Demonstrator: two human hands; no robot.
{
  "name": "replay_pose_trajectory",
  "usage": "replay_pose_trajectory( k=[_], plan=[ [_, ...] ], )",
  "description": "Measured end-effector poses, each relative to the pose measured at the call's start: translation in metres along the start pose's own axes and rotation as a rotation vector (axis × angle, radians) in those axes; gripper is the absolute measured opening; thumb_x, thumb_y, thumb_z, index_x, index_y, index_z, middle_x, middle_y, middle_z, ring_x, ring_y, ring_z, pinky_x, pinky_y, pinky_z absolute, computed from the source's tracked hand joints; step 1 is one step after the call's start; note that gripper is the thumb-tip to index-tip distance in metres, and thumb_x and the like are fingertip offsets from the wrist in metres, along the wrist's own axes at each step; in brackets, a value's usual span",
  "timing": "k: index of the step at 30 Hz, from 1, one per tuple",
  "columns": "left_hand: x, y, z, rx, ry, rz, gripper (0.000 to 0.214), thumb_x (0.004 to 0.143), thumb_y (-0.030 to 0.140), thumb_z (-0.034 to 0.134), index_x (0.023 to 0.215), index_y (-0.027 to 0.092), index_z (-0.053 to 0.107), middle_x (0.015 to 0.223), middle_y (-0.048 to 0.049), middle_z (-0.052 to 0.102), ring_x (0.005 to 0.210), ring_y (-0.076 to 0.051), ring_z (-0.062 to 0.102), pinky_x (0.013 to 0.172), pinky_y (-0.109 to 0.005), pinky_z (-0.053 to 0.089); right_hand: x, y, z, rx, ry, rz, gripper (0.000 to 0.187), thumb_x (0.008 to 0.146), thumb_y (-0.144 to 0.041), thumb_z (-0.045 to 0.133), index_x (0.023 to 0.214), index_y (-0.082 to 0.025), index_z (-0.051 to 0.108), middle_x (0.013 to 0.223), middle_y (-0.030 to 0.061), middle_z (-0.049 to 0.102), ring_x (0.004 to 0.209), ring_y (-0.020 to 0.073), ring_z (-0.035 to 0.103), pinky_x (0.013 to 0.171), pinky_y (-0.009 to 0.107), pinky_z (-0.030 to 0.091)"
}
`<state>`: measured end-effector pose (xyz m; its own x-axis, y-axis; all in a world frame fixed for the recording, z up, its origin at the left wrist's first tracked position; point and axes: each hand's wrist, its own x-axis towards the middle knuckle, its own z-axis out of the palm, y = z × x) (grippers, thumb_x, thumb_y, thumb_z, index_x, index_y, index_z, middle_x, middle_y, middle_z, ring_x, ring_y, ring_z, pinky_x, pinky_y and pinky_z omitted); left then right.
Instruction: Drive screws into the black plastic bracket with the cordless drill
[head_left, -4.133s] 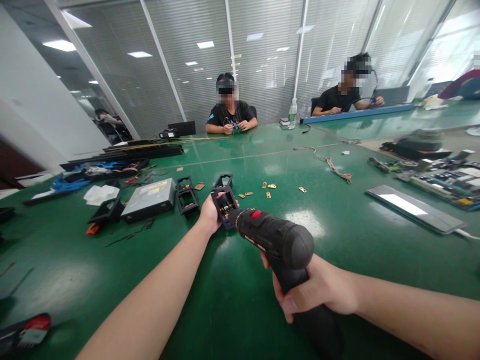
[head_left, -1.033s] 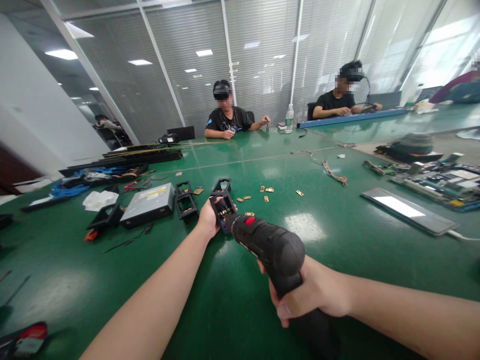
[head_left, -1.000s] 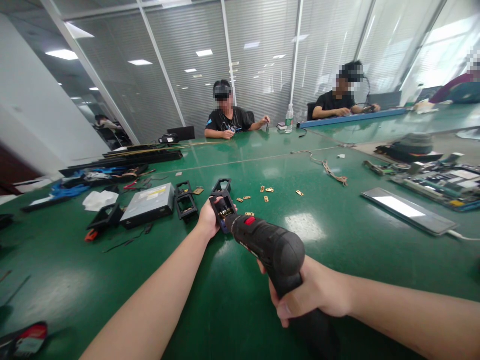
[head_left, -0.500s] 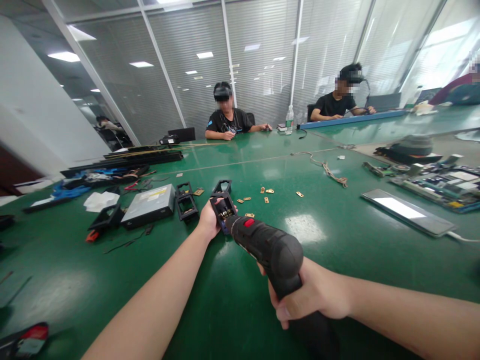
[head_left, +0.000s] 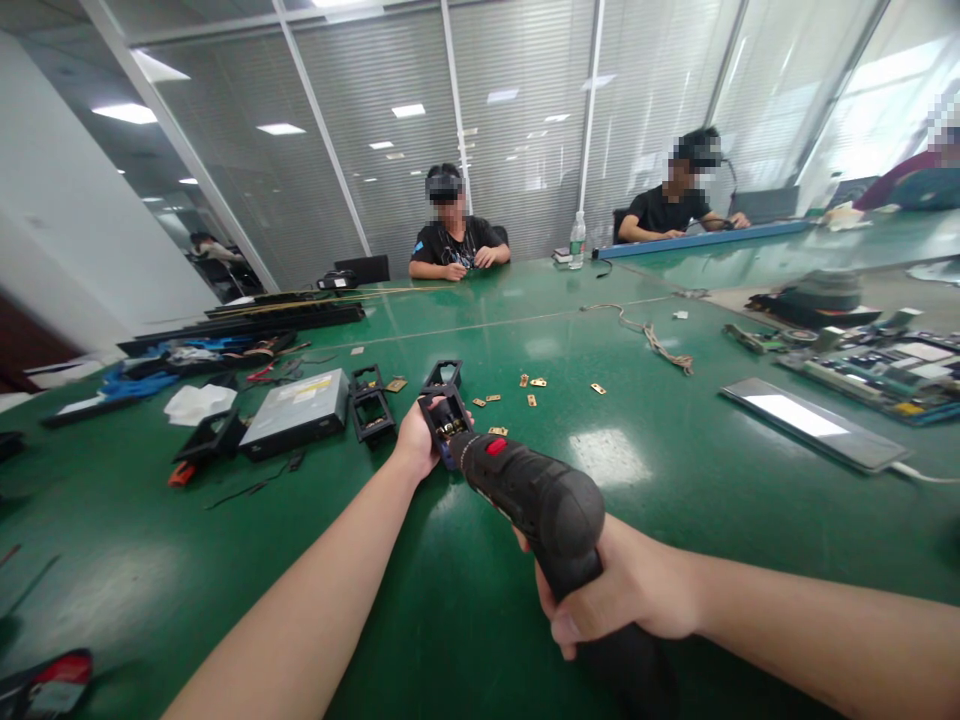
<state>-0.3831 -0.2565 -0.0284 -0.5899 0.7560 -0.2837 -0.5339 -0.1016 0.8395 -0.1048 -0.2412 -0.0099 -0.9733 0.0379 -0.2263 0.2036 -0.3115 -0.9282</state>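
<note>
My left hand [head_left: 417, 440] is closed around a black rectangular frame [head_left: 433, 410] with brass-coloured parts inside. Wrapped round the handle of a black cordless drill [head_left: 536, 490] with a red switch is my right hand [head_left: 615, 590]. The drill's front end points into the frame's opening; its tip is hidden there. Behind the held frame stands another black frame [head_left: 444, 372]. Several small brass plates [head_left: 532, 400] lie loose to the right of it. More black frames [head_left: 373, 415] stand to the left of my left hand.
A silver disc drive [head_left: 298, 408] lies at left beside a white crumpled tissue [head_left: 199, 402]. To the right are a phone [head_left: 814, 425] on a cable and circuit boards [head_left: 892, 365]. Two people sit across the green table [head_left: 300, 610], near a bottle [head_left: 577, 240].
My hands, the drill and the frame stay in nearly the same place. The person across the table has drawn one hand in from the tabletop towards the other hand.
</note>
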Motion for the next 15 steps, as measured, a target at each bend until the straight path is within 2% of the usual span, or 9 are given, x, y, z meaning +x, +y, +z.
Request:
replay_pose_trajectory(
  k=[15],
  plan=[
    [-0.0008, 0.0005, 0.0004, -0.004, -0.006, -0.009, 0.024, 0.085, 0.026, 0.048, 0.091, 0.011, 0.066, 0.066, -0.0123, 0.07, 0.059, -0.025, 0.07, 0.057, -0.036, 0.057, -0.0004, 0.0009, -0.0004, 0.009, 0.008, 0.0, 0.044, 0.056, -0.017, 0.088, 0.089, -0.014, 0.06, 0.066, -0.0001, 0.068, 0.055, 0.0159, 0.065, 0.051, 0.025, 0.053]
  ],
)
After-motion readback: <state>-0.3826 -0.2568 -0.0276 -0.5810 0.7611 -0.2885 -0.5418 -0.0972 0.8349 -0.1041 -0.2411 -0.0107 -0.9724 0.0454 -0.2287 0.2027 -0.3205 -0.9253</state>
